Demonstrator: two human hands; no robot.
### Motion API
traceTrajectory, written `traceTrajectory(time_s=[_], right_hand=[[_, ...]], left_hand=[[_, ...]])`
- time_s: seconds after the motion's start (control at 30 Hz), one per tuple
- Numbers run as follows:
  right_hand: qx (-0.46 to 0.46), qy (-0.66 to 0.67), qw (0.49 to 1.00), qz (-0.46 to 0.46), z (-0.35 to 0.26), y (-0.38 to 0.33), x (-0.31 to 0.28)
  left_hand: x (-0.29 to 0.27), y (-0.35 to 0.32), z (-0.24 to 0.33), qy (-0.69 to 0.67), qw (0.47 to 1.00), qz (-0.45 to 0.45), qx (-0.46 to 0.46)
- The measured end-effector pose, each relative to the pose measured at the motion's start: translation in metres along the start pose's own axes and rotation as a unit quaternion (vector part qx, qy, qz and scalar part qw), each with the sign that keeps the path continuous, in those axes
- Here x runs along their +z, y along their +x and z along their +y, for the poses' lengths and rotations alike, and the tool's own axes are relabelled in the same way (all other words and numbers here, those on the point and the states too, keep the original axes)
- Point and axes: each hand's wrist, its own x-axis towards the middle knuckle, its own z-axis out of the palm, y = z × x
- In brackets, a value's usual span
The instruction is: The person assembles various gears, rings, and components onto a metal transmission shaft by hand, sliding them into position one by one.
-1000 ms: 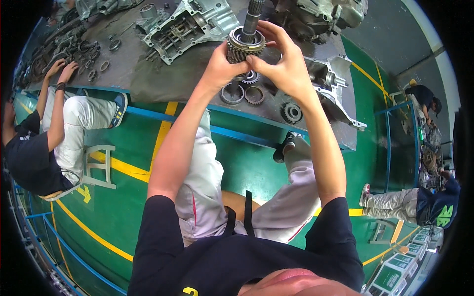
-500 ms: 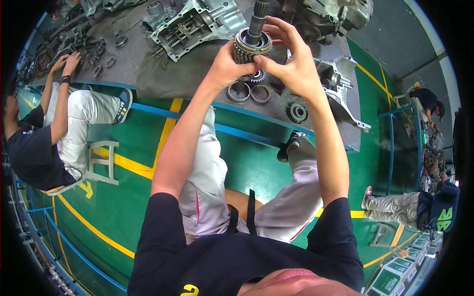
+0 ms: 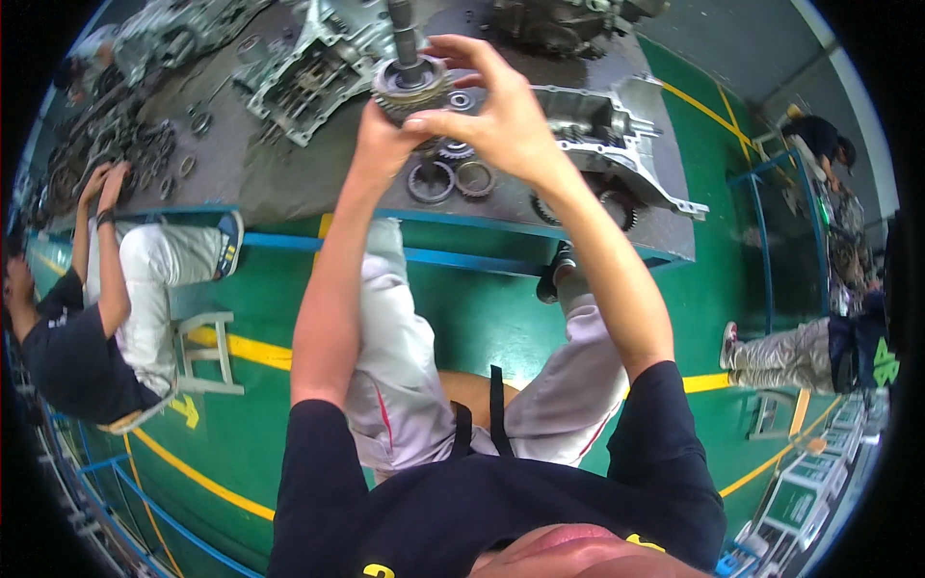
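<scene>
I hold a toothed metal gear (image 3: 409, 87) that sits on a dark upright shaft (image 3: 403, 34), raised above the grey workbench (image 3: 289, 183). My left hand (image 3: 381, 135) grips the gear from below. My right hand (image 3: 487, 106) wraps its right side, with fingers over the top edge. Under my hands lie two loose rings (image 3: 431, 180) and a small gear (image 3: 453, 149) on the bench.
An open gearbox casing (image 3: 308, 67) lies left of the gear, another housing (image 3: 607, 130) to the right. A seated person (image 3: 96, 308) at the left reaches onto scattered parts (image 3: 116, 144). Other people (image 3: 819, 144) are at the far right, by blue railings. A small stool (image 3: 207, 352) stands on the green floor.
The gear and shaft have risen slightly with both hands still on them. My right-hand fingers have shifted over the gear's top. The person at the left keeps both hands on the bench.
</scene>
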Motion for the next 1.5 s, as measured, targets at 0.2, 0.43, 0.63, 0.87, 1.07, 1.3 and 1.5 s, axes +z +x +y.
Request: traceTrajectory(time_s=[0.2, 0.43, 0.63, 0.87, 1.07, 1.3, 1.5], right_hand=[[-0.002, -0.016, 0.999, 0.037, -0.002, 0.001, 0.009], [-0.041, -0.099, 0.994, 0.032, 0.008, -0.004, -0.008], [-0.016, -0.143, 0.989, 0.022, 0.018, -0.019, -0.054], [0.129, -0.146, 0.981, 0.004, 0.026, -0.109, -0.101], [0.138, -0.329, 0.913, -0.197, 0.038, -0.147, -0.104], [0.129, -0.447, 0.860, -0.209, 0.061, -0.162, -0.098], [0.186, -0.364, 0.889, -0.205, 0.062, -0.149, -0.091]], left_hand=[[0.015, 0.000, 0.016, -0.051, 0.998, 0.029, -0.010], [0.009, 0.002, 0.008, -0.042, 0.998, 0.009, -0.036], [0.011, 0.004, 0.008, -0.013, 0.997, -0.053, -0.045], [0.008, 0.006, 0.004, -0.019, 0.998, -0.041, -0.034], [0.000, 0.001, 0.001, -0.023, 0.999, -0.042, -0.022], [0.002, 0.002, 0.001, -0.034, 0.998, -0.050, -0.011], [0.011, 0.005, -0.001, -0.072, 0.997, -0.011, -0.036]])
